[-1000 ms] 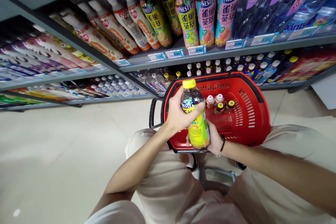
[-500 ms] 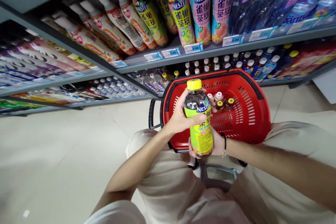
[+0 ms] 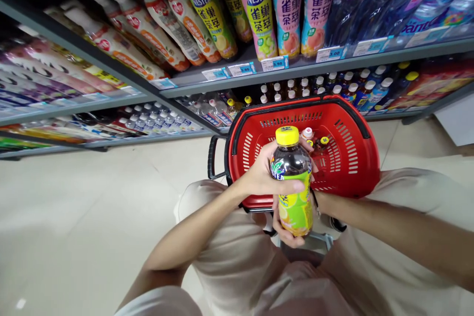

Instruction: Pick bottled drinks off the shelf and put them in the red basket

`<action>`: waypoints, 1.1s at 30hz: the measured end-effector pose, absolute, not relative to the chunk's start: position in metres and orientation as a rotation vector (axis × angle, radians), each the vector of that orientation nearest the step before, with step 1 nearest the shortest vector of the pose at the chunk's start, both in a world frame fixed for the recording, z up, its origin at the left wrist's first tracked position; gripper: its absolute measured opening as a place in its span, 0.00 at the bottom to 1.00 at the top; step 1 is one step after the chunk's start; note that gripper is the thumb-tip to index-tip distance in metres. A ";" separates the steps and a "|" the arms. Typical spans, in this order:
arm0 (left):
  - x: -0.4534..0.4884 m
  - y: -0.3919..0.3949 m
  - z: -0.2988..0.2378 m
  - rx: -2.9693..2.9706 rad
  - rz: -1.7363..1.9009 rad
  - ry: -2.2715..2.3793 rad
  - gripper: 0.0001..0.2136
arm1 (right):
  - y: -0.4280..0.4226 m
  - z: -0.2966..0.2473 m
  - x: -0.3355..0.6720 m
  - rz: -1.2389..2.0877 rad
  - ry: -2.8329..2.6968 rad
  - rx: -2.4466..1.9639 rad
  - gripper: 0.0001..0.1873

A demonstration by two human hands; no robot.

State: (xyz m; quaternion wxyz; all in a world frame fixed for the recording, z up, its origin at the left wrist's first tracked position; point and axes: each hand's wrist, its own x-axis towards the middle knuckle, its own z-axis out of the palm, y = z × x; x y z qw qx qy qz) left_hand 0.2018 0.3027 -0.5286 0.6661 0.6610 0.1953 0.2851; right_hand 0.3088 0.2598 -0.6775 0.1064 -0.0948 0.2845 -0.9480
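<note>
At the left of the frame a shelf (image 3: 74,109) is full of drinks. In the middle, the left hand (image 3: 263,177) is wrapped round the top part of a tea bottle (image 3: 296,197) with a yellow cap. The right hand (image 3: 289,238) cups the bottle from below. The bottle stands up in front of a red basket (image 3: 350,158), which has small bottles (image 3: 307,133) inside.

both hands hold a tea bottle (image 3: 294,192) upright over the near rim of a red basket (image 3: 355,158). the left hand (image 3: 264,175) wraps its dark upper part below the yellow cap; the right hand (image 3: 284,231) cups the green-labelled base. small bottles (image 3: 307,134) sit inside the basket. the far shelves (image 3: 259,78) carry rows of drinks.
</note>
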 end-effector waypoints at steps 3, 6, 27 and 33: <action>0.202 0.303 -0.529 1.511 0.693 0.474 0.38 | 0.260 -0.688 0.312 -2.712 0.775 -0.368 0.41; 0.200 0.304 -0.529 1.531 0.757 0.486 0.38 | 0.258 -0.689 0.315 -2.788 0.821 -0.319 0.39; 0.195 0.331 -0.545 1.148 1.013 0.667 0.29 | 0.256 -0.610 0.314 -3.445 0.118 1.969 0.24; 0.205 0.323 -0.533 1.123 1.166 0.966 0.26 | 0.251 -0.602 0.316 -3.619 0.266 2.020 0.23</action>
